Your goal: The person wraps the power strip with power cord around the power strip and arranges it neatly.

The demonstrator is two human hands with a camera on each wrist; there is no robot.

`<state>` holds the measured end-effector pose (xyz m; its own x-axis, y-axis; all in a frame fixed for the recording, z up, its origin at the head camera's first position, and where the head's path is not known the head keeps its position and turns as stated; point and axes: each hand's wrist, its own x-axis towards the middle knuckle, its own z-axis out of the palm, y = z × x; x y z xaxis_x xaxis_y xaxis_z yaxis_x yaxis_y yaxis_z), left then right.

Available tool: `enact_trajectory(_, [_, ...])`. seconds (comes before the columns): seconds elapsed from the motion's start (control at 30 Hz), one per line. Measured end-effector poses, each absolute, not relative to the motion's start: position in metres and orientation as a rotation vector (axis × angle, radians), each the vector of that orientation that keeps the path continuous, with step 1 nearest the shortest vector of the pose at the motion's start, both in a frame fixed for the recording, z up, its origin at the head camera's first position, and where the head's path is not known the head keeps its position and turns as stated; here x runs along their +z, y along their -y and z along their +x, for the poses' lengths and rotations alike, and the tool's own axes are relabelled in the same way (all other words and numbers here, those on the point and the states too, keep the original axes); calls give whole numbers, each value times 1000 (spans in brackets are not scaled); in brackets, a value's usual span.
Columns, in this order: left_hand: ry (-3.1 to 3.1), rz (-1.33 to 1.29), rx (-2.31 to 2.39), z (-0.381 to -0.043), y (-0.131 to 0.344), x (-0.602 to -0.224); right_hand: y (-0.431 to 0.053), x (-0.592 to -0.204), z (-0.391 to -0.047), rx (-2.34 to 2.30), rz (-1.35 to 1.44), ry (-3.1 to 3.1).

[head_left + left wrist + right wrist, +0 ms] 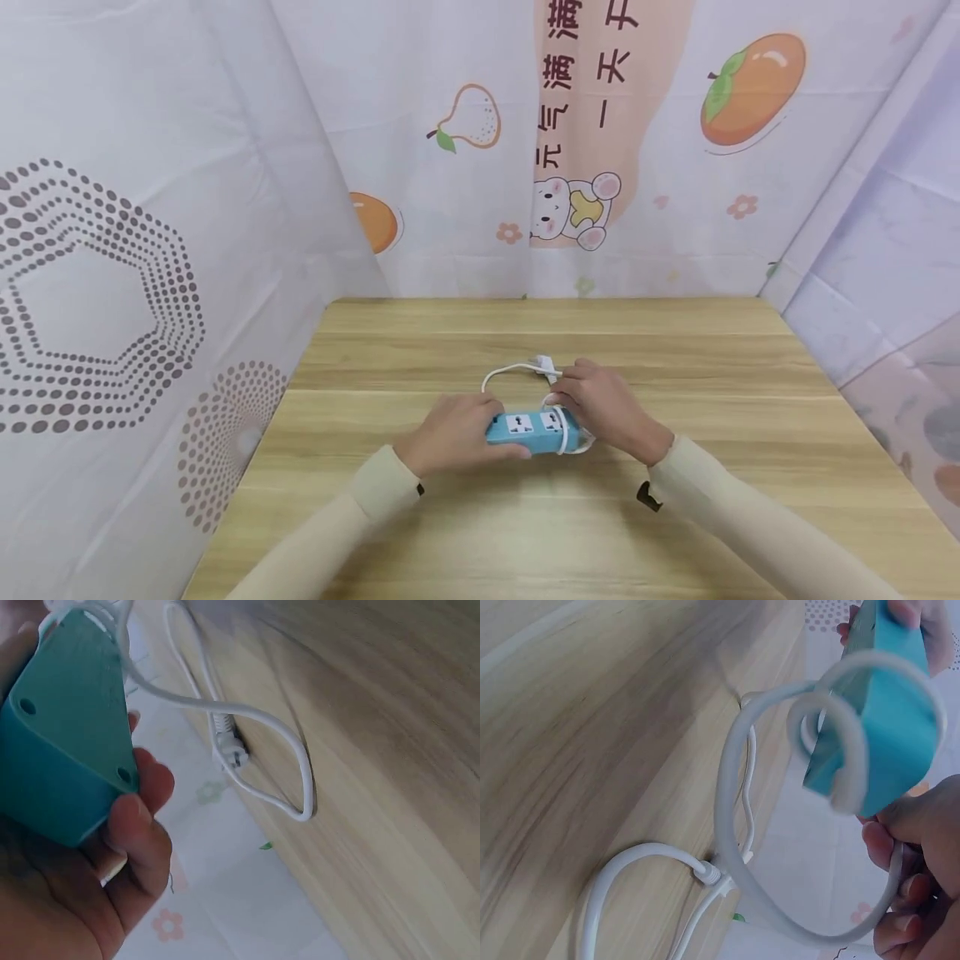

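Observation:
A teal power strip [537, 431] with white socket faces is held just above the wooden table, near its middle. My left hand [459, 433] grips its left end, thumb along the near side and fingers over the far side. At the other end, my right hand [609, 410] pinches the white cord [892, 885], seen between thumb and fingers in the right wrist view. The cord loops around the strip's right end. Beyond the strip the rest of the cord lies on the table with its white plug [231, 752].
The wooden table [420, 350] reaches back to a white printed curtain [450, 217] with fruit and a cartoon bear. More white curtains hang at the left [112, 250] and right [900, 250] sides.

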<state>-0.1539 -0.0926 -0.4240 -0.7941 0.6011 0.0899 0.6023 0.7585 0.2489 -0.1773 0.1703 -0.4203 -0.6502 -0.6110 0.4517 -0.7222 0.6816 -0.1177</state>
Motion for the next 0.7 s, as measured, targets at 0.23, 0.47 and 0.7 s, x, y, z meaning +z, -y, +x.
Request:
enact_trajectory(0.23, [2899,-913,-290,-153,87,-431,-170,-420,-177,387,1002,2525])
enact_trajectory(0.47, [2889,-840,-177,-151,86,-430,-168,-418,-172,409,1007,2506])
enact_trajectory(0.7, [2858,-744,-172,-154,92,-430,-164,-414,-170,427,983,2495])
